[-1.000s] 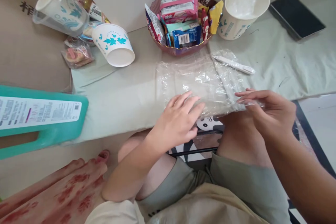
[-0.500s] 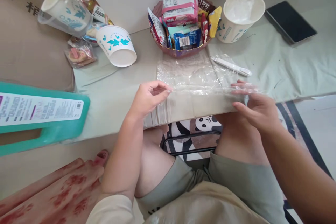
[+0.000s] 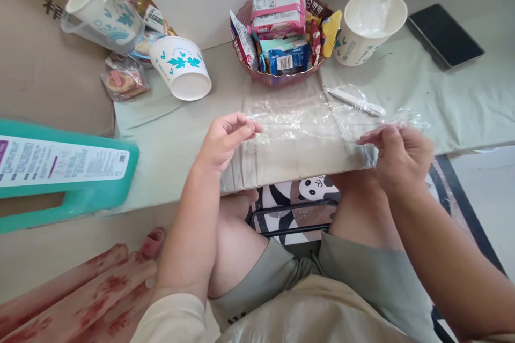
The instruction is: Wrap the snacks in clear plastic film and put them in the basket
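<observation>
A clear plastic bag lies crumpled on the pale green cloth of the low table. My left hand pinches the bag's left near edge, fingers curled. My right hand pinches the right near edge, fingers closed on the film. The bag is stretched between both hands just in front of the pink snack basket. A white pen-like stick lies on the bag's far right corner.
A white paper tub and a black phone are at the back right. A tipped paper cup, a plastic jug and wrapped sweets sit back left. A teal stool is on the left. Someone's hennaed foot is at bottom left.
My left hand lifted off the flat bag and pinched its left edge. Both hands raised and folded the near edge away from me; the right hand moved slightly right.
</observation>
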Motion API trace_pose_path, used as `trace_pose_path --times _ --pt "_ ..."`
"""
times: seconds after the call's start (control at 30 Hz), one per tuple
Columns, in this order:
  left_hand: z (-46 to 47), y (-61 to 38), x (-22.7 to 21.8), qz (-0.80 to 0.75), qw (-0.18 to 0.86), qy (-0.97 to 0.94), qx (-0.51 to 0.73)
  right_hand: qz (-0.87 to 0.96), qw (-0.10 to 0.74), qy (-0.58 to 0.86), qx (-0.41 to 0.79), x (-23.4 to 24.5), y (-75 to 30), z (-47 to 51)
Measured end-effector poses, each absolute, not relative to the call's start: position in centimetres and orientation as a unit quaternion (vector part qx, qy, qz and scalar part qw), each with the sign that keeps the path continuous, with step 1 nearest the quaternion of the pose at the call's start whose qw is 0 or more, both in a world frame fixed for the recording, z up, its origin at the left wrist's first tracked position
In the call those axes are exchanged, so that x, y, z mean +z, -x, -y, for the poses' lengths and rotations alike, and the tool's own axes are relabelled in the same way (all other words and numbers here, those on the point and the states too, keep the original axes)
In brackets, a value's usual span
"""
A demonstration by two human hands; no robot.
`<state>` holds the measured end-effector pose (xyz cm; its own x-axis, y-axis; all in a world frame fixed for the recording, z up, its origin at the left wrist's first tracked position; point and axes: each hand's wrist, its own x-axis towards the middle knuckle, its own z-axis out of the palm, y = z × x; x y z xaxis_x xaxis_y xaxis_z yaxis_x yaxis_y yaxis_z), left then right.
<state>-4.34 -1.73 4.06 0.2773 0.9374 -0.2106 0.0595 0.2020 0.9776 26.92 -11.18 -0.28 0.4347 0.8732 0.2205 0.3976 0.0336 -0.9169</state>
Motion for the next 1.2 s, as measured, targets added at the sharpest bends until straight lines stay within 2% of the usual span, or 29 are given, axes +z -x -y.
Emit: trace_pose_path --times 0.1,0.17,0.53,0.7,0.83,0.9,1.0,1.2 --pt "1.5 2.7 3.3 -0.503 0.613 -0.457 0.402 0.428 0.573 0.659 0.234 0.3 -26.1 10.5" --pt "1.4 1.7 3.1 -0.536 0.597 -0.448 0.394 0.415 0.553 0.681 0.239 1.0 -25.5 10.1" --pt "1.5 1.8 2.5 -0.657 0.448 -0.55 0.257 0.436 0.307 0.821 0.207 3.0 -26.5 9.0" --pt "1.5 1.9 3.0 -0.666 0.381 -0.612 0.189 0.466 0.248 0.83 0.177 2.8 -27.0 9.2" --pt "1.2 1.5 2.9 -0.662 0.317 -0.645 0.213 0.511 0.198 0.818 0.174 2.5 -27.1 9.4" --pt "0.9 1.3 2.6 -0.636 0.333 -0.659 0.223 0.528 0.173 0.815 0.163 2.4 -27.1 9.4" --pt "0.5 1.2 2.1 -0.59 0.416 -0.646 0.248 0.529 0.153 0.819 0.161 2.3 -27.2 9.2" --pt "0.1 0.8 1.6 -0.58 0.5 -0.514 0.387 0.514 0.192 0.817 0.176 1.9 -27.9 8.8"
